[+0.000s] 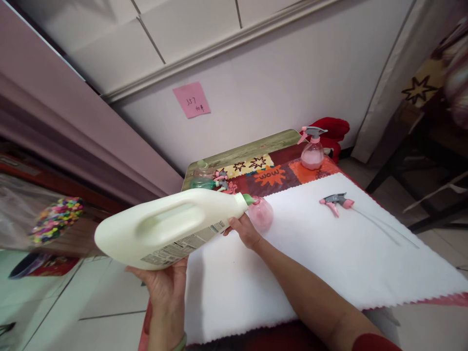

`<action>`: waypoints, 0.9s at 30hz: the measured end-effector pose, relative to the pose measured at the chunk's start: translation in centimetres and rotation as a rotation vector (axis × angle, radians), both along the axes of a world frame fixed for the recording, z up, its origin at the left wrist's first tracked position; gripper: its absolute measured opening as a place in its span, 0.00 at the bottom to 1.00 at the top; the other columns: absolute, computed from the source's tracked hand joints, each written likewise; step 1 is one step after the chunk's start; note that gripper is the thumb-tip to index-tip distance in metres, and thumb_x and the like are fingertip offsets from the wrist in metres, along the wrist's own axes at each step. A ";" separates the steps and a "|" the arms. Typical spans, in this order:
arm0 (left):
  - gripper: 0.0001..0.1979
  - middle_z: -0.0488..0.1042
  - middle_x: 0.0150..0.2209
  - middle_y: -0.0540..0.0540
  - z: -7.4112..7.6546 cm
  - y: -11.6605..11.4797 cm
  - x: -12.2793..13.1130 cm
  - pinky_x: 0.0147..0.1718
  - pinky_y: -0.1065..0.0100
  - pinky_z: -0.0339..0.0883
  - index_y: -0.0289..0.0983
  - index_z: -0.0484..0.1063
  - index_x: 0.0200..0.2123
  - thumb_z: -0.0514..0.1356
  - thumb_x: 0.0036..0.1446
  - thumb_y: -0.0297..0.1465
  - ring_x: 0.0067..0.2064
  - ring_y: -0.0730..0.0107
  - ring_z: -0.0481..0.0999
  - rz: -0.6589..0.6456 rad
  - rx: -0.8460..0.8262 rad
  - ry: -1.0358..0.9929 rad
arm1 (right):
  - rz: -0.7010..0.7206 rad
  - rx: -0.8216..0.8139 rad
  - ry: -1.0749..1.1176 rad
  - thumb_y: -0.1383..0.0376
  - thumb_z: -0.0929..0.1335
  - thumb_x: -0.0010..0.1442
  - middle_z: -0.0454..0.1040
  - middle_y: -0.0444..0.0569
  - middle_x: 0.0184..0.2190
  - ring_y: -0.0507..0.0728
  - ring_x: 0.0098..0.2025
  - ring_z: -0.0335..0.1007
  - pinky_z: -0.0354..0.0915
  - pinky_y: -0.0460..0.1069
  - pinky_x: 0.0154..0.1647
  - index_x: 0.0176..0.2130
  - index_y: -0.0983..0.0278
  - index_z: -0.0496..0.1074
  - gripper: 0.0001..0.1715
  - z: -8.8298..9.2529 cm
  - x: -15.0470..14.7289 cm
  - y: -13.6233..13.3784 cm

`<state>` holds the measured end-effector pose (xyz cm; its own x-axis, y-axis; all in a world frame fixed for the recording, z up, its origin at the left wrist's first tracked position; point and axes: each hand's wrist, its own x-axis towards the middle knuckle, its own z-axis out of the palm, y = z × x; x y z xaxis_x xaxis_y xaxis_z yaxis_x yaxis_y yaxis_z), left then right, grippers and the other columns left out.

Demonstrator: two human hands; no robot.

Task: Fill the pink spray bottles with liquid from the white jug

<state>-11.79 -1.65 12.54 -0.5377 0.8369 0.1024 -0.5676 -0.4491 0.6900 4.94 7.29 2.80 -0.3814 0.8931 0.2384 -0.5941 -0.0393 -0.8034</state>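
Note:
A large pale-green jug [171, 222] lies tilted nearly sideways in both hands, its spout over the mouth of a pink, clear bottle [261, 214] on the white cloth. My left hand [164, 282] supports the jug's body from below. Near the neck, my right hand [243, 230] is closed around the jug's underside. A gray and pink spray head [337, 202] with a thin tube lies on the cloth to the right. Behind it stands a spray bottle [312, 156] holding pinkish liquid.
Two spray bottles, one of them green [203, 183], lie at the table's back left. A wall with a pink note [192, 100] rises behind the table. Red fabric [334, 129] sits at the back right corner; a curtain [109, 126] hangs at left.

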 end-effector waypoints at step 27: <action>0.41 0.66 0.70 0.51 -0.2 -0.1 -0.2 0.66 0.47 0.62 0.55 0.71 0.63 0.59 0.50 0.66 0.74 0.49 0.55 0.058 -0.067 0.064 | 0.006 -0.016 0.029 0.39 0.73 0.57 0.79 0.51 0.35 0.55 0.30 0.76 0.75 0.50 0.30 0.50 0.66 0.71 0.38 -0.1 -0.1 0.0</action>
<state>-12.00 -1.74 12.34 -0.5793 0.8109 0.0826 -0.4961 -0.4311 0.7537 4.83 7.29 2.72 -0.3802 0.8945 0.2354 -0.6172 -0.0557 -0.7848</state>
